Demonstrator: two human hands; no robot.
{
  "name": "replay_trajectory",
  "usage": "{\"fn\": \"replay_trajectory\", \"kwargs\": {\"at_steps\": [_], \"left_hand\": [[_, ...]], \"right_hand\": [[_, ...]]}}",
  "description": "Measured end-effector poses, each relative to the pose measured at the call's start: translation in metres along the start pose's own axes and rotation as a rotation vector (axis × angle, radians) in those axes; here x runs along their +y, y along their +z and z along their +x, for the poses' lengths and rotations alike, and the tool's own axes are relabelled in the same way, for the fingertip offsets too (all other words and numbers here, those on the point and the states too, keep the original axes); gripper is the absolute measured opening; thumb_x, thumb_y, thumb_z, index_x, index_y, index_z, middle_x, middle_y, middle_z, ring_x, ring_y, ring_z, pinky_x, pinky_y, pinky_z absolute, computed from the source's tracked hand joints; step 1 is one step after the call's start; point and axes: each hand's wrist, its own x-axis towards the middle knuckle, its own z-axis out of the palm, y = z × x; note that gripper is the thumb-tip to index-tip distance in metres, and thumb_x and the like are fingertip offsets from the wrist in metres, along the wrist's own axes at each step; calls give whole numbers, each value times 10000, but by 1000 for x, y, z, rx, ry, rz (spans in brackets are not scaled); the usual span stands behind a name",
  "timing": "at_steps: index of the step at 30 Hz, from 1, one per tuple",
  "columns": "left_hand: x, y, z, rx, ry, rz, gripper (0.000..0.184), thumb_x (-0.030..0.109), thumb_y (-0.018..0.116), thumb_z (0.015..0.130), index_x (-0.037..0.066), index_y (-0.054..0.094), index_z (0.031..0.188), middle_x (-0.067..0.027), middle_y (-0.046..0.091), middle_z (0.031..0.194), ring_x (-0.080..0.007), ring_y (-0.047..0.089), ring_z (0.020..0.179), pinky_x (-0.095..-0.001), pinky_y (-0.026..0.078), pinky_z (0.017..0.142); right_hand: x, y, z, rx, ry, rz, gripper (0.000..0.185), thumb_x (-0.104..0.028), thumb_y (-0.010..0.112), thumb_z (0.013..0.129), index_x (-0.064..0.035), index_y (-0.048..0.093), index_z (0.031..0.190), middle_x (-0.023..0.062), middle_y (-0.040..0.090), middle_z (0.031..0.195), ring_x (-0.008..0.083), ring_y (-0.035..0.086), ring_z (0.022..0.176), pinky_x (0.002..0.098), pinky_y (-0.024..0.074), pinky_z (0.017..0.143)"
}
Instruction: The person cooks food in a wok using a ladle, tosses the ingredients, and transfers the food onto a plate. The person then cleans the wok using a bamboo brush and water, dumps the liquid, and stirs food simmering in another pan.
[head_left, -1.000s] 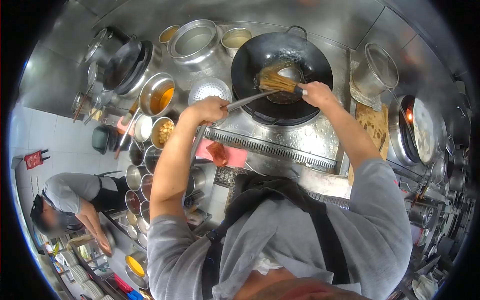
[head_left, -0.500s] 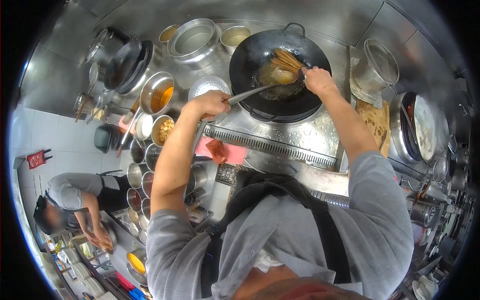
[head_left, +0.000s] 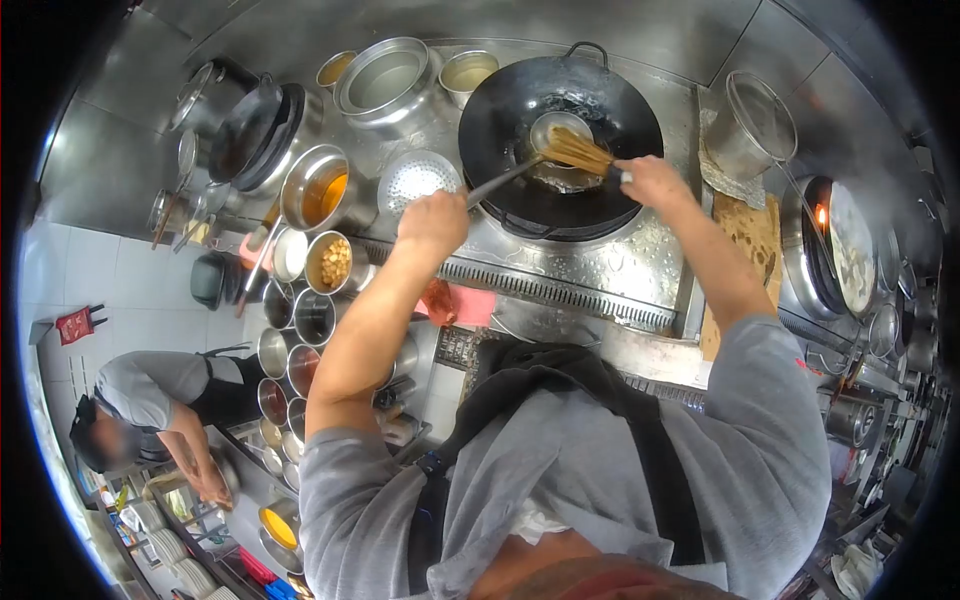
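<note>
My left hand [head_left: 435, 222] is closed around the handle of a metal ladle [head_left: 503, 180]. The ladle's round bowl lies inside a large black wok [head_left: 625, 110]. In my right hand [head_left: 655, 183] is a bamboo wok brush [head_left: 580, 151], gripped at its dark end. Its tan bristles lie across the ladle's bowl and cover part of it. Shallow, shiny liquid [head_left: 568, 181] shows in the wok's bottom below the brush. A perforated strainer [head_left: 415, 182] rests left of the wok, just above my left hand.
Left stand metal pots, including one with orange liquid [head_left: 325, 195] and one with pale chunks [head_left: 330, 262]. A strainer basket [head_left: 760, 120] is right of the wok; a flame [head_left: 822, 214] burns at another burner. A co-worker [head_left: 165, 400] bends over a counter at lower left.
The ladle's bowl has moved toward the wok's far side, and the bristles now cross it. My left hand shifted right and nearer me; my right hand moved right and slightly nearer me.
</note>
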Motion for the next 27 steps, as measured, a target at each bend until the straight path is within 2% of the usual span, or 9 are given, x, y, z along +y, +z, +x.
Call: {"fn": "replay_trajectory", "kwargs": {"at_steps": [5,7,8,10,12,16,20,23,27], "left_hand": [[-34,22,-6,44,161,34,228,139,482,882,65,614,1053,-154,676,867,-294,682,771,-410,547,619],[-61,33,-6,-506,46,-665,262,237,495,919,86,572,1119,-80,598,721,-182,613,560,-297,498,459],[-71,52,-8,-505,48,-663,262,237,495,919,86,572,1119,-80,598,721,-182,613,560,-297,498,459],[-88,102,-20,-731,-82,-1670,307,279,539,922,56,555,1133,-49,529,684,-101,502,456,-217,384,362],[-96,120,-33,-897,-128,-1957,316,255,573,912,32,545,1133,-77,534,689,-119,514,456,-213,373,366],[-85,129,-45,-531,-218,-1375,325,288,581,890,14,593,1066,-62,567,689,-132,563,556,-256,426,419],[-85,152,-40,22,-123,-667,332,309,613,828,-4,617,938,-207,647,776,-382,629,743,-429,483,669],[-73,155,-43,42,-111,-700,364,339,617,822,-1,602,952,-253,626,816,-428,612,792,-449,476,696],[-74,149,-49,-173,-247,-927,389,359,601,845,-13,599,955,-253,638,856,-425,622,809,-452,481,712]], "right_hand": [[43,-28,-17,165,86,-10,429,-195,583,787,-169,606,1215,157,672,990,345,631,948,434,505,849],[48,-25,-23,391,241,214,461,-241,627,777,-166,597,1230,170,662,1023,344,620,978,432,495,867],[49,-16,-23,393,243,215,461,-241,627,777,-166,597,1230,170,662,1023,344,620,978,432,495,867],[43,16,-21,232,146,362,471,-258,648,765,-161,601,1224,180,643,1080,338,603,1025,423,476,907],[35,26,-26,127,202,271,474,-268,658,756,-161,610,1215,180,624,1132,331,588,1061,414,456,940],[34,10,-39,131,230,317,472,-282,658,766,-178,608,1223,174,629,1127,340,589,1058,410,460,935],[18,-9,-41,271,369,537,510,-293,664,760,-187,587,1252,167,623,1146,348,587,1062,388,452,950],[12,18,-27,183,173,419,509,-304,668,745,-191,599,1237,159,655,1073,357,612,1009,385,473,927],[35,-13,-28,143,314,239,483,-298,683,746,-184,616,1210,160,653,1069,359,623,968,412,491,884]]}}
